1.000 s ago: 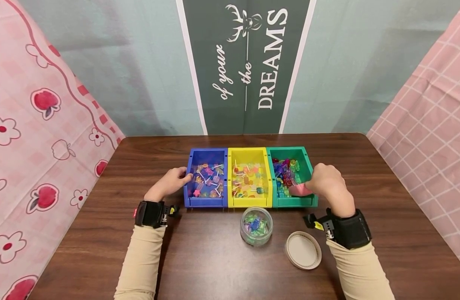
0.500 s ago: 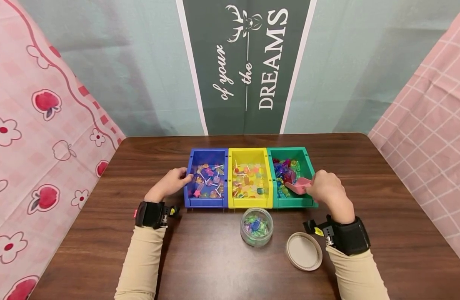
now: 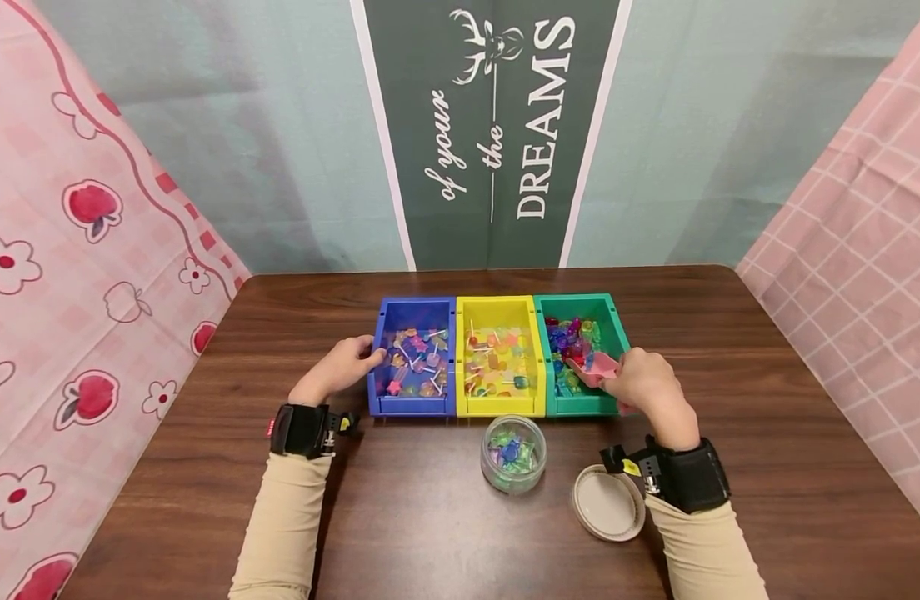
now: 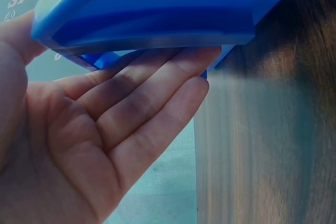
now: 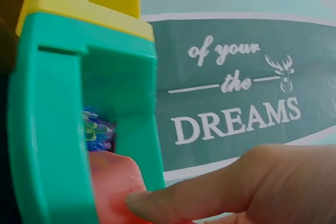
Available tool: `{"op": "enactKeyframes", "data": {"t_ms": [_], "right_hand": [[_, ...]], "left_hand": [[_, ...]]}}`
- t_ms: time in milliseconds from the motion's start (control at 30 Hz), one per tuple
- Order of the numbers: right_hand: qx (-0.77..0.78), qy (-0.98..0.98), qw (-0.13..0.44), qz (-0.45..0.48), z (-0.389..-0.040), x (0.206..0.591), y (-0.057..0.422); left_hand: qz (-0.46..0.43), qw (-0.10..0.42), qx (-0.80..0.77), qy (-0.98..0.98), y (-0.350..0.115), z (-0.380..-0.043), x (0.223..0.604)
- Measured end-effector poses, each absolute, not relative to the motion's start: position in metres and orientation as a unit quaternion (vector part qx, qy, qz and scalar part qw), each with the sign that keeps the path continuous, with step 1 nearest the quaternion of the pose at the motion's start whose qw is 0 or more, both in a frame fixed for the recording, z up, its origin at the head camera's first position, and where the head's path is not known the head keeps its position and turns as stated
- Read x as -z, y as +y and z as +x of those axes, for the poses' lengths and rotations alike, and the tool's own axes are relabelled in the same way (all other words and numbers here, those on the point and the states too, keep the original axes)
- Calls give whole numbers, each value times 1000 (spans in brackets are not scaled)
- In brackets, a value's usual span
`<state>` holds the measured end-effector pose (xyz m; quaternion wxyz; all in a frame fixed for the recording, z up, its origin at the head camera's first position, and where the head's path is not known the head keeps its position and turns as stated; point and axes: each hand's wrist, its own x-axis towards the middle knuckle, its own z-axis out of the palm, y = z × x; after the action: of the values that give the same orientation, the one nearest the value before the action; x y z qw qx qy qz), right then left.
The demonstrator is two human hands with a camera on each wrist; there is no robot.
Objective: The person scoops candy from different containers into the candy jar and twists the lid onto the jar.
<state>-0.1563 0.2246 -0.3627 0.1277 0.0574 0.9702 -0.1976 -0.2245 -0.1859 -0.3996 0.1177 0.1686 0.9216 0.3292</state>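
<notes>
My right hand (image 3: 643,383) holds a small pink scoop (image 3: 601,369) inside the green bin (image 3: 591,406). In the head view a blue piece lies in the scoop, above a heap of colourful translucent pieces (image 3: 567,337). The right wrist view shows the thumb on the scoop (image 5: 115,184) by the bin's wall. On the left, my left hand (image 3: 340,367) grips the side wall of the blue bin (image 3: 417,406). Its thumb lies over the rim, and the other fingers (image 4: 152,103) stretch along the outside in the left wrist view.
A yellow bin (image 3: 501,406) stands between the other two; it and the blue one hold small candy-shaped pieces. In front are an uncovered clear jar (image 3: 514,482), partly filled with translucent pieces, and a round lid (image 3: 608,502) beside my right wrist. Curtains surround the brown table (image 3: 430,517).
The pink scoop has come up out of the pieces and tilted level, now with a blue piece in it. My right hand has shifted slightly toward me. My left hand stays put.
</notes>
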Motion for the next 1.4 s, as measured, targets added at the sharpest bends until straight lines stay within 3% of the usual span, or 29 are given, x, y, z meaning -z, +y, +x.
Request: {"op": "enactKeyframes", "data": {"t_ms": [467,1400], "right_hand": [[191,967,131,106,-163,381,212],[196,967,146,77,-162,370,216]], "left_hand": [[170,118,-328,922,-186,-223,398],[177,119,-327,921,-187,-226,399]]}}
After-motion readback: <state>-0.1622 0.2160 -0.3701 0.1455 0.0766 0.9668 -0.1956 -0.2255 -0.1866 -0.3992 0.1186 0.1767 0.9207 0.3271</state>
